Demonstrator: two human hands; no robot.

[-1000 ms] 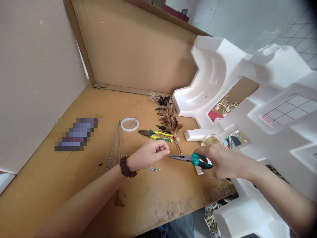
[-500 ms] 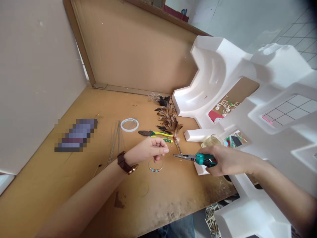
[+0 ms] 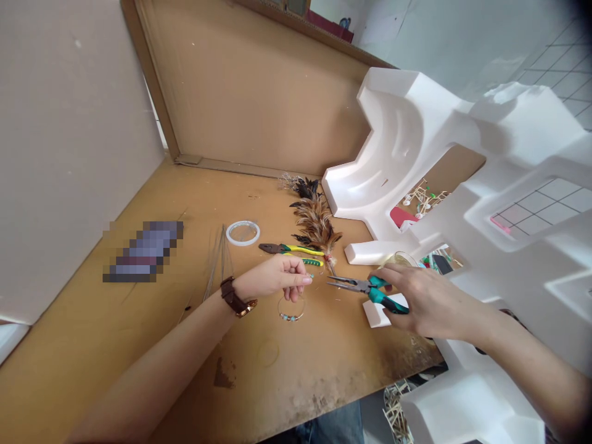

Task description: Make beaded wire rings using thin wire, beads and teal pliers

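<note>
My left hand (image 3: 291,277), with a brown watch on its wrist, is closed in a pinch. A tiny greenish piece (image 3: 311,275) shows at its fingertips, too small to name. Just below the hand is a thin wire hoop with beads (image 3: 290,318); its upper part is hidden by the fingers. My right hand (image 3: 411,299) is wrapped around the teal and black handles of long-nose pliers (image 3: 377,293). Their jaws are parted, with nothing between them, and point left at my left fingertips. Yellow-green combination pliers (image 3: 277,248) lie behind my left hand.
A brown feather bundle (image 3: 314,216) lies behind the hands. To its left are a white ring spool (image 3: 243,223) and thin wires (image 3: 215,265). A glass jar (image 3: 400,259) stands behind my right hand. White moulded foam (image 3: 393,142) edges the right side; a cardboard wall (image 3: 259,92) rises behind.
The long-nose pliers' jaws have opened and their handles have spread in my right hand. My left fingers have turned slightly, and the greenish piece now shows at their tips.
</note>
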